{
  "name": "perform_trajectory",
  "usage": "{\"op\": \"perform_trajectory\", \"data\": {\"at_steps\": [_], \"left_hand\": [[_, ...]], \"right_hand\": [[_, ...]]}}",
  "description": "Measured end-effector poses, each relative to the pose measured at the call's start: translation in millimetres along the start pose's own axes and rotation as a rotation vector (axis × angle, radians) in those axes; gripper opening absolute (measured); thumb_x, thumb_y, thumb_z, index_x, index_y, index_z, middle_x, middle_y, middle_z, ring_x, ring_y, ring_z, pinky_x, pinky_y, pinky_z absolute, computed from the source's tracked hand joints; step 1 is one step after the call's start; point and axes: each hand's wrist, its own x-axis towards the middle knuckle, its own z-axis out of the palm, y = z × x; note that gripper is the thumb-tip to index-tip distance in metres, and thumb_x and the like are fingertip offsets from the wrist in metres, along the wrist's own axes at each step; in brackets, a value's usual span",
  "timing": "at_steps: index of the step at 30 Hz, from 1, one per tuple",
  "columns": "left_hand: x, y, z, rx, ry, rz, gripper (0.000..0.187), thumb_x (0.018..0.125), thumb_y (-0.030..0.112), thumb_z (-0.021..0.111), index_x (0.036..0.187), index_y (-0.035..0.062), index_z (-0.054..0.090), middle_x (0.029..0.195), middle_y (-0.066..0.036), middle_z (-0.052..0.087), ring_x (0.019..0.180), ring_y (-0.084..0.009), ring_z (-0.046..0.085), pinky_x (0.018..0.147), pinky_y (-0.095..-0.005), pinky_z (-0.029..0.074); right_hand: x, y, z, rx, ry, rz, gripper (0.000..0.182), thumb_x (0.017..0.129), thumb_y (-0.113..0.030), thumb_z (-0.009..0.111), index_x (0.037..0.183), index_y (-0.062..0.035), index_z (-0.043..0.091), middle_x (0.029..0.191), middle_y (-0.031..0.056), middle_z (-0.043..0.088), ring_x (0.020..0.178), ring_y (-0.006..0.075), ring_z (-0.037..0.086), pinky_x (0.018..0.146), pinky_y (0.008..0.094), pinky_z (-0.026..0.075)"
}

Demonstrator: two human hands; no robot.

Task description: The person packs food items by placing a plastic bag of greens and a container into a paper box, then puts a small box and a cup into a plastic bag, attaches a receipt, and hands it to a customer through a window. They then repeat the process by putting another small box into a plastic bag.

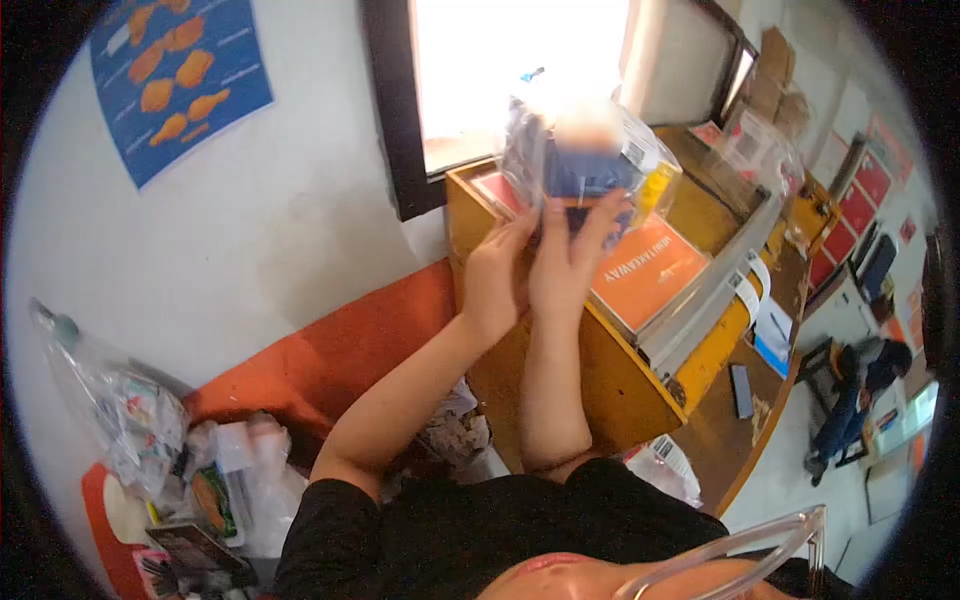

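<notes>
In the head view, both my hands are raised at a clear plastic bag (525, 135) with a dark blue packet (590, 175) inside. My left hand (495, 275) is closed on the bag's lower left side, its fingertips partly hidden. My right hand (565, 250) grips the bag's lower front, with thumb and fingers apart on the plastic. The bag's top is blurred and washed out by window light. Below and right of it, an orange menu sheet (650, 270) lies on the yellow wooden counter (590, 375).
A bright window (510, 50) stands behind the bag. A dark phone (740, 390) lies on a brown tabletop (705, 435) at right. Plastic bags and packets (235, 470) are piled at lower left beside an orange seat back (330, 350). A person (860, 400) sits far right.
</notes>
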Motion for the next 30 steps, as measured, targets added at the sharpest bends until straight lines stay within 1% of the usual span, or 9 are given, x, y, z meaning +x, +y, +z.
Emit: {"op": "perform_trajectory", "data": {"at_steps": [2,6,9,12,13,19,21,22,30], "left_hand": [[4,3,4,0.036,0.044,0.087,0.033,0.073,0.009,0.058,0.104,-0.0023,0.054,0.096,-0.023,0.058,0.088,-0.0341,0.058,0.076,-0.0353,0.046],[17,12,-1,-0.011,0.079,-0.151,0.018,0.076,0.012,0.058,0.091,0.0024,0.057,0.083,-0.02,0.06,0.075,-0.0335,0.06,0.063,-0.0357,0.048],[34,-10,-5,-0.021,0.241,-0.143,0.014,0.079,0.018,0.058,0.075,0.0046,0.056,0.063,-0.014,0.057,0.054,-0.0244,0.057,0.051,-0.0326,0.044],[55,-37,-22,0.16,0.392,-0.167,0.011,0.08,0.014,0.057,0.077,0.0035,0.054,0.067,-0.009,0.057,0.059,-0.0168,0.054,0.056,-0.0301,0.044],[58,-63,-22,0.262,0.468,-0.094,0.009,0.079,0.012,0.057,0.079,0.0032,0.053,0.067,-0.008,0.057,0.058,-0.0169,0.054,0.056,-0.0295,0.044],[87,-99,-44,-0.112,0.274,-0.437,0.009,0.077,0.002,0.055,0.085,0.0002,0.052,0.07,-0.006,0.055,0.053,-0.0091,0.049,0.046,-0.0201,0.04],[87,-95,-44,-0.068,0.247,-0.425,0.017,0.078,0.004,0.056,0.091,-0.0028,0.05,0.076,-0.008,0.057,0.059,-0.0119,0.053,0.052,-0.0218,0.044],[84,-121,-52,-0.012,0.226,-0.336,0.049,0.073,0.014,0.065,0.11,-0.0065,0.04,0.104,-0.02,0.052,0.092,-0.0246,0.053,0.076,-0.034,0.045],[36,-32,8,0.275,0.12,0.007,0.073,0.067,0.021,0.071,0.119,-0.0078,0.029,0.119,-0.026,0.036,0.11,-0.0319,0.037,0.09,-0.0404,0.032]], "right_hand": [[2,-10,-3,0.218,0.025,0.205,0.059,0.087,-0.023,0.044,0.131,0.006,0.017,0.138,0.0243,0.012,0.131,0.0301,0.003,0.104,0.0339,0.002],[-2,-14,-3,0.192,-0.033,0.221,0.055,0.089,-0.024,0.041,0.131,0.0057,0.021,0.138,0.0208,0.018,0.13,0.027,0.009,0.104,0.0321,0.006],[-7,-15,5,0.228,-0.071,0.107,0.055,0.089,-0.025,0.041,0.13,0.0058,0.022,0.137,0.0195,0.022,0.129,0.0253,0.014,0.104,0.0328,0.008],[-12,-22,4,0.694,-0.454,0.055,0.052,0.087,-0.022,0.046,0.128,0.0045,0.029,0.133,0.0189,0.03,0.126,0.025,0.025,0.102,0.0327,0.019],[-14,-24,-2,0.578,-0.511,-0.069,0.049,0.085,-0.019,0.049,0.126,0.003,0.033,0.131,0.0194,0.034,0.124,0.0265,0.029,0.1,0.0332,0.023],[-38,-19,-25,0.595,-0.575,-0.22,0.034,0.079,-0.008,0.054,0.112,-0.0007,0.049,0.114,0.0178,0.049,0.108,0.0316,0.047,0.092,0.0353,0.037],[-35,-16,-31,0.665,-0.497,-0.191,0.03,0.077,-0.008,0.055,0.107,-0.0015,0.052,0.104,0.016,0.053,0.098,0.0302,0.051,0.086,0.0356,0.041],[-33,-13,-33,0.651,-0.463,-0.206,0.029,0.076,-0.007,0.055,0.105,-0.0018,0.053,0.101,0.0151,0.054,0.094,0.0296,0.052,0.083,0.035,0.042],[-19,-1,-47,0.673,-0.268,-0.263,0.021,0.073,-0.003,0.055,0.094,-0.0024,0.057,0.09,0.0113,0.055,0.081,0.0252,0.053,0.07,0.03,0.043]]}}
